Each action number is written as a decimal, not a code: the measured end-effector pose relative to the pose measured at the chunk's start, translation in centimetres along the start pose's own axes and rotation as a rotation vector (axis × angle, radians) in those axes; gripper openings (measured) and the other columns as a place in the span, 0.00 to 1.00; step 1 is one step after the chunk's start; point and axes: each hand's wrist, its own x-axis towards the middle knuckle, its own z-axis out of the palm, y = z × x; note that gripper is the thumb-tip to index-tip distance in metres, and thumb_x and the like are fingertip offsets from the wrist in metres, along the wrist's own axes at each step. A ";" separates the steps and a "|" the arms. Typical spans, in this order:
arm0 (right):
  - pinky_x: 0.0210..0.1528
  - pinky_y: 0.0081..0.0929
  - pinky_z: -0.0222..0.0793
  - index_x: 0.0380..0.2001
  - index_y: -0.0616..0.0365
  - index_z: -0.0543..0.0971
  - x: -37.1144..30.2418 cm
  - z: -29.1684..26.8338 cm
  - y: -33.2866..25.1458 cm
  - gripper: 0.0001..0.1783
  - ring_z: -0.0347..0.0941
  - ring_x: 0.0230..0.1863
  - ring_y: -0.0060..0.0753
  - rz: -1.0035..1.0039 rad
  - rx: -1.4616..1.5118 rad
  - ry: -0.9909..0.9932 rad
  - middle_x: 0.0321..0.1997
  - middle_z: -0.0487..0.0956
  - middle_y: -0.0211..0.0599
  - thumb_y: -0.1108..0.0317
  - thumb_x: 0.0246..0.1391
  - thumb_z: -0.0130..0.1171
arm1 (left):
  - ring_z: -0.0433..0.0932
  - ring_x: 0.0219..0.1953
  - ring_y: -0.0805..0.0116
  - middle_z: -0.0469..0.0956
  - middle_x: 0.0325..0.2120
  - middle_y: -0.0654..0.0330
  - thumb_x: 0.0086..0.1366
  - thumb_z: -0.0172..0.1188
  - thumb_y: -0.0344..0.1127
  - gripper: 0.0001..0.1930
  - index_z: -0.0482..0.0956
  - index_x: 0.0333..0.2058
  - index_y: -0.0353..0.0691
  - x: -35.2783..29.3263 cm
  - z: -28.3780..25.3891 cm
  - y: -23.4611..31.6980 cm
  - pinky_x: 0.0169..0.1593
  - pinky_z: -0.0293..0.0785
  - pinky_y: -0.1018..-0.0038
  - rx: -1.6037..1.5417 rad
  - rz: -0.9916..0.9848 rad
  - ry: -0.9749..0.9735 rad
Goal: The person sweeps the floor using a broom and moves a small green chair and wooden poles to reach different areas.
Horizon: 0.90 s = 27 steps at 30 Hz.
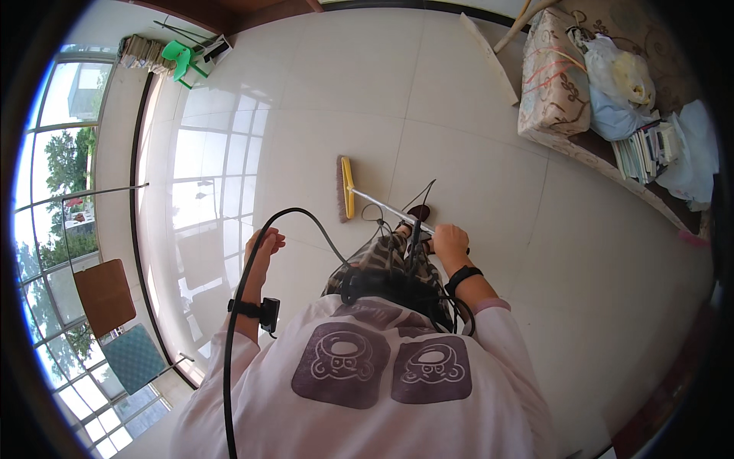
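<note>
A broom with a yellow head (349, 190) and brown bristles rests on the pale tiled floor ahead of me. Its light metal handle (386, 205) slants back toward my legs. My right hand (451, 239) is wrapped round the upper part of this handle, a black band on its wrist. Off to the left, my left hand (264, 243) hangs in the air, loosely bent with its fingers partly apart and nothing in it. A black device is strapped to the left forearm. Black cables loop in front of my body, and one passes close to the left hand.
A patterned sofa (554, 84) at the far right bears plastic bags (623, 73) and stacked books (646, 149). A board (489, 57) lies near it. Far left are a green chair (180, 60) and a paper stack (141, 53). A brown-seated chair (105, 297) stands by the windows.
</note>
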 end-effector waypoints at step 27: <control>0.34 0.39 0.70 0.31 0.59 0.78 -39.2 -9.6 16.2 0.14 0.74 0.31 0.51 0.810 0.104 0.105 0.26 0.77 0.45 0.59 0.50 0.53 | 0.75 0.32 0.73 0.78 0.31 0.60 0.61 0.48 0.31 0.10 0.73 0.39 0.35 7.4 8.6 8.4 0.37 0.69 0.78 0.098 0.158 -0.299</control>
